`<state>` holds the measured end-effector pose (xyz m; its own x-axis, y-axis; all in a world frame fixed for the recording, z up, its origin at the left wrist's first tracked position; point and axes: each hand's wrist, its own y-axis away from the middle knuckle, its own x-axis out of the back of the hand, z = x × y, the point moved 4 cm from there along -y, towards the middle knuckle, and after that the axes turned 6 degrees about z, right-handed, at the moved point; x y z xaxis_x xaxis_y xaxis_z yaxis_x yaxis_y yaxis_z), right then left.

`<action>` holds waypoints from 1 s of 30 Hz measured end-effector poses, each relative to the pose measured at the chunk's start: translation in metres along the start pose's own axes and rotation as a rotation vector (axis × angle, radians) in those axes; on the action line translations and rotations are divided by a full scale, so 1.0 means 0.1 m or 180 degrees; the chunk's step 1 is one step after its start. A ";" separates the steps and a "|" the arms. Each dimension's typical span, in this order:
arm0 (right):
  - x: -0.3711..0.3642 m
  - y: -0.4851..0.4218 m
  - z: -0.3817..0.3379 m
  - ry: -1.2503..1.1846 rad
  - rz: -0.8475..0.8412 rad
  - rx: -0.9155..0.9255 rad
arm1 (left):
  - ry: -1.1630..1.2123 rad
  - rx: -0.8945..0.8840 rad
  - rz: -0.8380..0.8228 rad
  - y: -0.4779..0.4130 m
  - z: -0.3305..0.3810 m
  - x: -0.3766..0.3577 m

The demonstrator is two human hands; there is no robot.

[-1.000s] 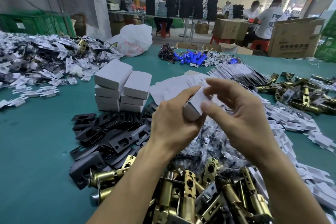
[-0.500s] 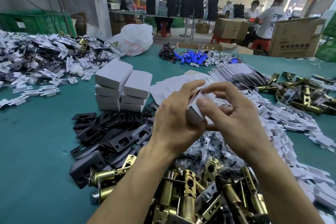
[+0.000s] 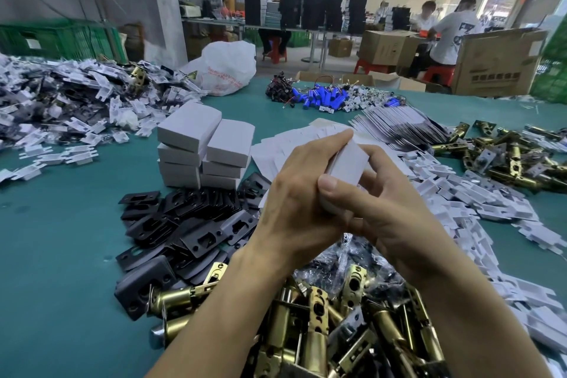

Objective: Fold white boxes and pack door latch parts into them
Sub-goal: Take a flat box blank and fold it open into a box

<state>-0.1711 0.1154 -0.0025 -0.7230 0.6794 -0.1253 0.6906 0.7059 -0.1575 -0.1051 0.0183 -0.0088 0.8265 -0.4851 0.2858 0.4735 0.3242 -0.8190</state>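
Both hands hold one small white box (image 3: 348, 164) above the middle of the green table (image 3: 55, 242). My left hand (image 3: 302, 190) wraps its left side with fingers over the top edge. My right hand (image 3: 380, 209) grips the right side, its thumb pressing the near end. Folded white boxes (image 3: 204, 147) stand stacked behind to the left. Flat white box blanks (image 3: 287, 144) lie fanned behind the hands. Brass door latches (image 3: 337, 325) are heaped at the near edge, black strike plates (image 3: 190, 224) to their left.
Bagged small parts (image 3: 334, 258) lie under my wrists. White card inserts (image 3: 478, 209) spread to the right, more brass latches (image 3: 518, 156) at far right. A heap of white pieces (image 3: 61, 107), a plastic bag (image 3: 227, 67) and blue cells (image 3: 322, 98) sit farther back. Seated people work at the benches behind.
The box has been turned and drawn closer between my hands. My right thumb has come down onto its near end, and my fingers have closed tighter around it.
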 end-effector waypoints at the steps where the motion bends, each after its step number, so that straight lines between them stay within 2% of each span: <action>1: 0.00 0.00 0.00 -0.0027 0.0026 0.0014 | 0.0036 -0.0036 0.0000 0.00 0.00 0.00; 7: 0.05 -0.06 0.01 -0.0425 0.0319 0.0008 | -0.0376 -0.0515 0.0493 0.02 0.00 0.03; 12: 0.17 -0.07 -0.06 -0.0563 0.0355 0.0223 | -0.0754 -0.0212 0.0721 0.01 -0.01 0.08; 16: 0.25 -0.08 -0.03 -0.0477 0.0624 0.0297 | -0.0598 0.0546 0.0111 0.01 -0.07 0.01; 20: 0.38 -0.10 0.00 -0.0367 0.0999 0.0299 | 0.0106 0.1211 -0.0733 0.06 -0.14 -0.09; 22: 0.44 -0.11 -0.02 -0.0371 0.1103 0.0349 | 0.0567 0.1715 -0.0464 0.04 -0.16 -0.06; 25: 0.42 -0.09 -0.07 -0.0147 0.0966 0.0590 | 0.1546 0.2957 0.0277 -0.01 -0.24 0.03; 27: 0.31 -0.06 -0.10 0.0360 0.0578 0.0792 | 0.2210 0.3568 0.0062 0.00 -0.27 0.02; 30: 0.15 -0.03 -0.09 0.1272 0.0112 0.1068 | 0.2407 0.3819 -0.0461 0.02 -0.24 0.06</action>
<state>-0.1839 0.1253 0.0049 -0.5908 0.7712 0.2371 0.6230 0.6228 -0.4733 -0.1063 -0.0038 -0.0207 0.5712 -0.7586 -0.3135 0.8208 0.5298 0.2137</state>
